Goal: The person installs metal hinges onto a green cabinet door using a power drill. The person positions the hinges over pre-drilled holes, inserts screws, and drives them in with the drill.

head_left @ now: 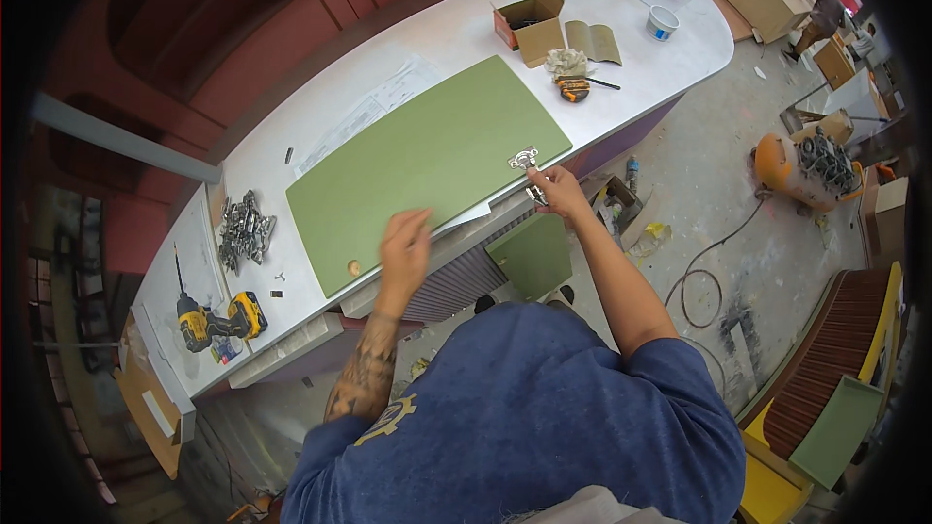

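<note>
A green cabinet door panel lies flat on a white worktop. At its right end a metal cabinet hinge sits on the panel, its arm reaching past the front edge. My right hand grips the hinge's arm between thumb and fingers. Over the panel's front edge is my left hand, slightly blurred, its fingertips drawn together; whatever they hold is too small to make out. Near the panel's left front corner is a round hinge hole, with bare wood showing.
Left of the panel are a pile of metal hinges and a yellow-black cordless drill. Beyond its right end lie a tape measure, an open cardboard box and a white tub. An orange air compressor stands on the floor.
</note>
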Tool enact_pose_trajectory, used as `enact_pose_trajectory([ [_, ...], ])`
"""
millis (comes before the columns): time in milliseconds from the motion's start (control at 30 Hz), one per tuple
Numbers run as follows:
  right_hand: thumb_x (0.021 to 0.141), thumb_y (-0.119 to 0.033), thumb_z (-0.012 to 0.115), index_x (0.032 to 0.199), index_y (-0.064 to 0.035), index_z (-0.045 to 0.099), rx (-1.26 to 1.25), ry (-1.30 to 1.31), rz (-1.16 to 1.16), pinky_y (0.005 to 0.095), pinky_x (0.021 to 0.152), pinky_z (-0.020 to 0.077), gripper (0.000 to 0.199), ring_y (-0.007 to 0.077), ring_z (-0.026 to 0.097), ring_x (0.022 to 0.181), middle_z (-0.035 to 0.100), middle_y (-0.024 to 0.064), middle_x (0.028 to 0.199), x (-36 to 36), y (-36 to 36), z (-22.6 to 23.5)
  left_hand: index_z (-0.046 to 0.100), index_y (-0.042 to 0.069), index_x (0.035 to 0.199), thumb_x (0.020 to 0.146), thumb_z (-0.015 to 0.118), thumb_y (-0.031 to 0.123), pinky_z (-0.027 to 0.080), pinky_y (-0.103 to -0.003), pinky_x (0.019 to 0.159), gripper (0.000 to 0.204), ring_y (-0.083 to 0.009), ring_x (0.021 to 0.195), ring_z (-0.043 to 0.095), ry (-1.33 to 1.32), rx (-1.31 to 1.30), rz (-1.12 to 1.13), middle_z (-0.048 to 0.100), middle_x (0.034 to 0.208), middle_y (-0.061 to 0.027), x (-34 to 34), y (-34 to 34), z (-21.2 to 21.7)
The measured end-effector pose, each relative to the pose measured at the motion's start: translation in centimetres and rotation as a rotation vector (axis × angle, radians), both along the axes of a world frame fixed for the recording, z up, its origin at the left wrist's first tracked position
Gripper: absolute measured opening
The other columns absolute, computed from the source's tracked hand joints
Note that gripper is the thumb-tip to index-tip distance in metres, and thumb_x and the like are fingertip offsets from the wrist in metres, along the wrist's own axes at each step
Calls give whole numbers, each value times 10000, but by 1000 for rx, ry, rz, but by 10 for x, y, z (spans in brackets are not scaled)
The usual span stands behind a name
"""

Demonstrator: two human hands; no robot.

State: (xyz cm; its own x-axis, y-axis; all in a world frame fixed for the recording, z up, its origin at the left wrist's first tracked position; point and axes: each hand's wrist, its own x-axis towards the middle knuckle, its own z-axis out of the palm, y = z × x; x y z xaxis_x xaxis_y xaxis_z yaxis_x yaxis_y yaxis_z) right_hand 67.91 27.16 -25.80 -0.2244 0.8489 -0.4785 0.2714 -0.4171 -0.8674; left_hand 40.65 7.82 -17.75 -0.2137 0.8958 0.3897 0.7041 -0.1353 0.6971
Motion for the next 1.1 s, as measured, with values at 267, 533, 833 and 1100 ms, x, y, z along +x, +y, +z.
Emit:
enact_pose_trajectory([
  [267, 944, -570, 730, 1078, -106, 637, -59, 33, 25, 234, 605, 548, 492, 70, 625, 687, 657, -42, 828, -5, -2, 9, 423, -52, 1471, 968, 705, 94, 461, -426, 1002, 595, -283, 1154, 509, 39, 271, 1472, 510, 1268, -187, -206, -246, -53],
  [533, 910, -636, 733, 1160, -91, 616, 9, -172, -43, 282, 697, 569, 611, 102, 643, 786, 678, 8, 960, 1, -10, 0, 379, -89, 1514, 984, 736, 159, 426, -370, 1114, 685, -266, 1268, 552, -506, 409, 1011, 542, 1412, -237, -319, -307, -29],
  [833, 944, -603, 705, 1199, -54, 629, -22, -152, -94, 293, 705, 565, 610, 143, 657, 782, 671, 40, 1037, 13, -29, 6, 629, -12, 1346, 951, 750, 112, 503, -326, 990, 432, -185, 1076, 639, -812, 374, 828, 682, 1207, -77, -356, -267, 7],
  [1100, 970, -544, 707, 1138, -53, 673, 22, -53, 26, 243, 691, 501, 520, 81, 591, 755, 662, -9, 945, 20, -1, 8, 653, 50, 1338, 942, 732, 54, 513, -282, 837, 404, -120, 888, 573, -695, 565, 904, 636, 1051, 0, -337, -264, 23],
])
